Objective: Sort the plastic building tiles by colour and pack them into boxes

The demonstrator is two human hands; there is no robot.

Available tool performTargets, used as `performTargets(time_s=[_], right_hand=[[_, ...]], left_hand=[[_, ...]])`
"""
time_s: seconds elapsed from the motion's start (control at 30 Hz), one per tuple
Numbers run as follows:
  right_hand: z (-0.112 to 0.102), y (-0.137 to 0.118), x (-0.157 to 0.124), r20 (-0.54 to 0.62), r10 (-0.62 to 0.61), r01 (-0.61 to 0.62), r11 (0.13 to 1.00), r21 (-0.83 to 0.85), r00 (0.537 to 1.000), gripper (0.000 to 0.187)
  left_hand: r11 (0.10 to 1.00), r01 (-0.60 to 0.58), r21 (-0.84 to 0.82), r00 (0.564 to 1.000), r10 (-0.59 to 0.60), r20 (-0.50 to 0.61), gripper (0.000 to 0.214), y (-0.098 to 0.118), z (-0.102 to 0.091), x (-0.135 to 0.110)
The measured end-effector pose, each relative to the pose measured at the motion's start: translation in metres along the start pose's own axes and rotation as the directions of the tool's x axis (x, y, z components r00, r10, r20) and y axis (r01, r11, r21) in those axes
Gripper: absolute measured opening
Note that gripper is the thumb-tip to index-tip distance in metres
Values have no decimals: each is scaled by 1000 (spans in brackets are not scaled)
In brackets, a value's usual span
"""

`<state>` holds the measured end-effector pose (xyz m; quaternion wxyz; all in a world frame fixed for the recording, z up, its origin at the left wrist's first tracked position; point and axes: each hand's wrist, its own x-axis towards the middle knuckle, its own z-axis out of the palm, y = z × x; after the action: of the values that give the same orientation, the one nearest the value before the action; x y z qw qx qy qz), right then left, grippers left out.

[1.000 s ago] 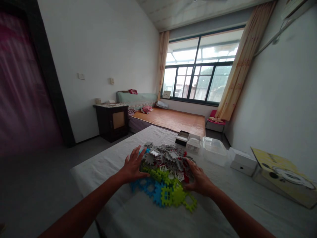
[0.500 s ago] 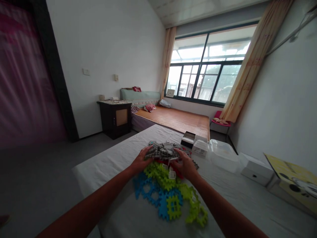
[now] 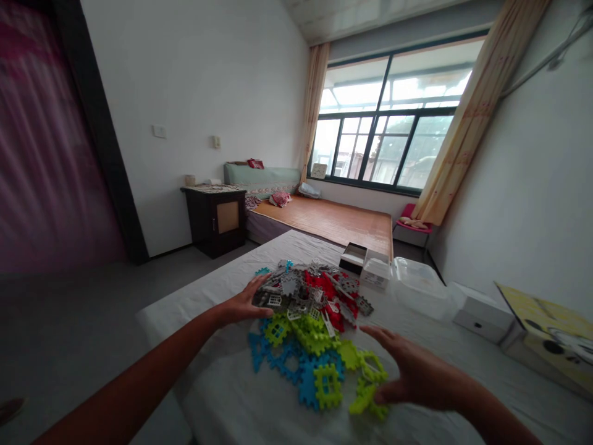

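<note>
A heap of plastic interlocking building pieces lies on the white cloth. Grey pieces [image 3: 290, 285] are at the back, red pieces [image 3: 324, 284] at the middle right, lime-green pieces [image 3: 312, 337] in front, and blue pieces [image 3: 306, 383] nearest me. Small white lattice pieces [image 3: 295, 313] lie scattered over the heap. My left hand [image 3: 248, 303] is at the heap's left side, thumb and fingers apart, beside the grey pieces. On the right, my right hand [image 3: 407, 368] is spread with nothing in it, its thumb close to the lime-green pieces at the front right.
Along the right of the white-covered surface [image 3: 222, 358] stand an open black box [image 3: 353, 256], a clear plastic tub [image 3: 419, 287], a white box [image 3: 482, 315] and a yellow-topped box [image 3: 546, 327]. Behind it are a bed with a mat [image 3: 324, 216] and a dark cabinet [image 3: 215, 219].
Both hands have parted from the clump of grey pieces they were around, the right moving farther toward me. The grey pieces now lie spread out, and more red ones show.
</note>
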<state>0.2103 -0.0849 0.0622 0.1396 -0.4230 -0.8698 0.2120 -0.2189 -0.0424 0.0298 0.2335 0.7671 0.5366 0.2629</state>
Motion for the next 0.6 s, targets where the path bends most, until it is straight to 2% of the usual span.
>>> performTargets(time_s=[0.07,0.1,0.17,0.23,0.33,0.43,0.5,0.6], right_hand=[[25,13,-21,-5,21,-22,999,-32,1000,110],[38,16,-23,-28,6,-7,1000,-30,1000,114],[56,14,-13,-94,-38,39,999,6,995,104],[64,7,10,-178,-45,58,996,65,983,81],[56,-4,48,-293,43,20,978,207,955,51],[38,-9,71,-376,139,17,924,383,916,47],[28,-8,71,-412,168,27,903,428,895,49],[24,1,50,-424,192,-2,913,409,885,47]], left_hand=[[1000,-15,13,1000,15,-2,100,0,3,0],[1000,-18,17,1000,19,-12,98,1,7,1],[1000,-21,16,999,22,-41,92,4,17,4],[1000,-29,4,998,29,-62,87,9,26,8],[999,-33,-29,994,29,-106,78,15,33,18],[994,38,-101,966,-63,-252,67,11,27,36],[988,72,-139,939,-114,-325,63,3,18,51],[983,76,-165,931,-129,-342,61,-12,9,73]])
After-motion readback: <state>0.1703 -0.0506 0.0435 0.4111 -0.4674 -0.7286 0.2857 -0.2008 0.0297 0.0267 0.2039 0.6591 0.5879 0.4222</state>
